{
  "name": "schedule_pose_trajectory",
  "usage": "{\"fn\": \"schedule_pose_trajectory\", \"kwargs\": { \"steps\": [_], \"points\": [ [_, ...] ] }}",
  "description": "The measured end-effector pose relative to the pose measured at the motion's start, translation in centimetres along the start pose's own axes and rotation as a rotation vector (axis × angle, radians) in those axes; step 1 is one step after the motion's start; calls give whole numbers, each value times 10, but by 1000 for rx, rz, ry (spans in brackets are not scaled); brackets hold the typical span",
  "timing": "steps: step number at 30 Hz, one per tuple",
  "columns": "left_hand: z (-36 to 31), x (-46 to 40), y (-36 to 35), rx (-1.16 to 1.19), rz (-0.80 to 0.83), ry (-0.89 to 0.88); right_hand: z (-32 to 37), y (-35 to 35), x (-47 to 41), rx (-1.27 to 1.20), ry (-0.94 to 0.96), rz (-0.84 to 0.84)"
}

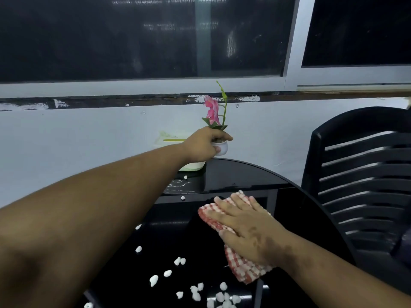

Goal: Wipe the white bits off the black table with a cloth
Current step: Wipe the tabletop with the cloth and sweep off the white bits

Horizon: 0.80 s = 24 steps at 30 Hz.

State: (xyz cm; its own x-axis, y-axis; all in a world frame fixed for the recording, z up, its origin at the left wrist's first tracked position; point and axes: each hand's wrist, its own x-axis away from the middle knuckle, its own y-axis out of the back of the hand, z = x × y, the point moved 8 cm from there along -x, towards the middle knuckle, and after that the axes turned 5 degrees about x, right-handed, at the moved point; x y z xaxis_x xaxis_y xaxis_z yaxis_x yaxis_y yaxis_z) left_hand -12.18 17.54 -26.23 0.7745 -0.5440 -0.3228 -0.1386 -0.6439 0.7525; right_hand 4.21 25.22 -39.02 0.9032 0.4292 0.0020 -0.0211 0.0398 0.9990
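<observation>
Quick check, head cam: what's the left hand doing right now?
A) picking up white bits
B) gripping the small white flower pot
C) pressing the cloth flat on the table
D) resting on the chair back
B: the left hand is closed around the small white flower pot at the far edge of the black table, while the right hand lies flat on the checked cloth.

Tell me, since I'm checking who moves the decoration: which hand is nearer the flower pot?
Left. The left hand grips the small white flower pot at the table's far edge; the right hand lies flat on the checkered cloth, nearer the person.
</observation>
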Motion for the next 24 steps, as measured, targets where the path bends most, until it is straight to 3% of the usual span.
{"fn": "schedule_pose_trajectory", "kwargs": {
  "steps": [5, 9, 24],
  "points": [
    [15, -12, -28, 36, 22, 42, -43, 1, 0, -31, -301, -17],
    [32, -21, -50, 50, 23, 76, -74, 3, -7, -47, -438, -26],
    [77, -46, -87, 10, -16, 154, -86, 2, -12, -27, -497, -78]
  ]
}}
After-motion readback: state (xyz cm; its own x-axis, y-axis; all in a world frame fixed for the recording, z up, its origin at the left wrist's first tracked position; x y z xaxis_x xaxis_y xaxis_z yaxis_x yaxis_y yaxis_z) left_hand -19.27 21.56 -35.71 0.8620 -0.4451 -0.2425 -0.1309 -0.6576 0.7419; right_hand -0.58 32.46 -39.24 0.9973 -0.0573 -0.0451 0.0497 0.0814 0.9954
